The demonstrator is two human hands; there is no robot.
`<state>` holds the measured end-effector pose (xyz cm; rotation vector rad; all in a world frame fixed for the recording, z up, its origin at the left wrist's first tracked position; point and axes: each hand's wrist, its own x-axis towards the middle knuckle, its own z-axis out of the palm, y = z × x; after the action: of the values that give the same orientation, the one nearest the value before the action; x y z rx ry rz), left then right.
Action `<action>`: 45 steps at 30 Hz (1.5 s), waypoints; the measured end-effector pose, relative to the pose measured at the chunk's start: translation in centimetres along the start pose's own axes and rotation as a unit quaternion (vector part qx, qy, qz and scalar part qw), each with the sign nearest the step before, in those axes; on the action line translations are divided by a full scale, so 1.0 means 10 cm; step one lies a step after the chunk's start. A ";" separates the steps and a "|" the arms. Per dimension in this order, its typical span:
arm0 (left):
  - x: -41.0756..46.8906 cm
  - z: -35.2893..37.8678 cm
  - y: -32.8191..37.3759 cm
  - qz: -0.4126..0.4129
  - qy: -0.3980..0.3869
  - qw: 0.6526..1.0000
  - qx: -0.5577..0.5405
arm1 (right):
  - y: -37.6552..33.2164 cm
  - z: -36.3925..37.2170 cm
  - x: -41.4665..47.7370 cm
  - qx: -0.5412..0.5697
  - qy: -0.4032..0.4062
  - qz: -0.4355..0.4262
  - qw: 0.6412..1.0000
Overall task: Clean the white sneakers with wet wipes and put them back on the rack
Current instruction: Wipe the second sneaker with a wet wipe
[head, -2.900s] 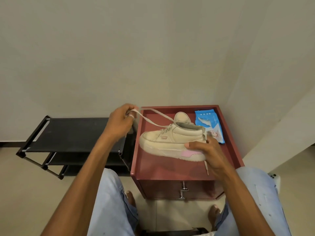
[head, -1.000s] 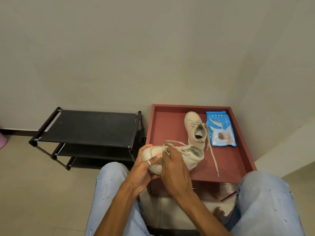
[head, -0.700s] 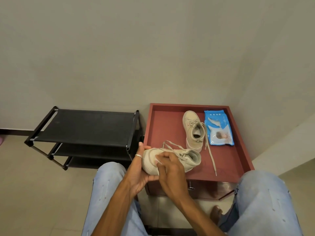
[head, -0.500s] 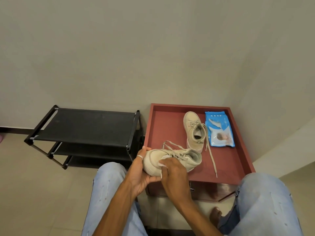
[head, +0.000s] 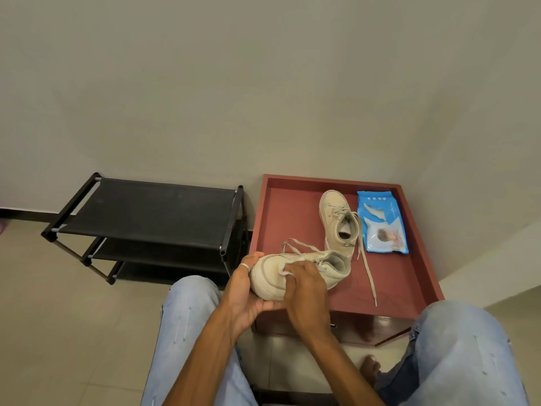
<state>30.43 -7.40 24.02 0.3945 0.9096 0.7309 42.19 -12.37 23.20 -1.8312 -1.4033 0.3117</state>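
Laces let go, wiping under way: right hand (head: 304, 291) fingers curled, pinching wipe (head: 283, 268) against sneaker (head: 268, 278) toe; left hand (head: 246, 293) fingers wrapped under sole. Second sneaker (head: 336, 218) untouched, next.

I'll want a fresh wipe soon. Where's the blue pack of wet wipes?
In the head view, the blue pack lies flat on the red table's far right, beside the unheld sneaker.

Corner of a plain room with pale walls and a tiled floor.
A black shoe rack (head: 152, 212) stands against the cream wall (head: 263, 83), just beside a reddish-brown cabinet (head: 287, 218) with a raised rim, both on beige floor tiles (head: 58, 317).
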 end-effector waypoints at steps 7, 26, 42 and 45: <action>-0.01 -0.06 0.05 0.014 0.034 0.999 -0.004 | -0.21 0.10 -0.06 0.096 -0.028 -0.007 0.995; 0.01 -0.11 0.10 -0.011 0.042 0.996 -0.072 | -0.37 0.10 0.05 0.108 -0.051 -0.075 0.990; -0.11 0.01 0.16 -0.023 0.043 0.999 0.008 | 0.39 -0.13 -0.03 0.011 0.004 -0.021 1.000; -0.10 -0.04 0.11 0.026 0.029 0.997 0.065 | 0.31 -0.09 -0.03 0.039 0.040 -0.027 0.998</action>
<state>29.24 -7.36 25.04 0.5150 1.0084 0.7366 44.81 -13.22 21.52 -1.7200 -1.3640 0.2584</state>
